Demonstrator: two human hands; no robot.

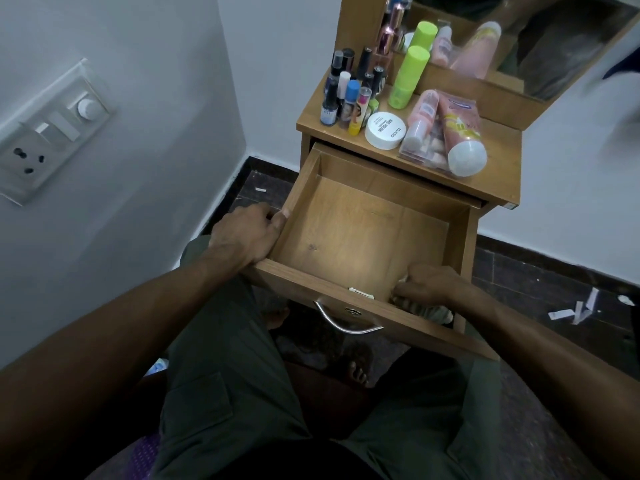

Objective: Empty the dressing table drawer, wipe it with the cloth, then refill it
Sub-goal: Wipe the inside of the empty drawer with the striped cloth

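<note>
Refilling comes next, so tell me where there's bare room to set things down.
The drawer floor is bare except its near right corner, where the right hand presses the cloth. The left hand grips the left wall. The tabletop is crowded.

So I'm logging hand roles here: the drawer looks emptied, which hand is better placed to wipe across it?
The right hand. It is already inside the drawer at the front right corner, closed on the cloth. The left hand grips the drawer's left wall, better suited to steadying.
</note>
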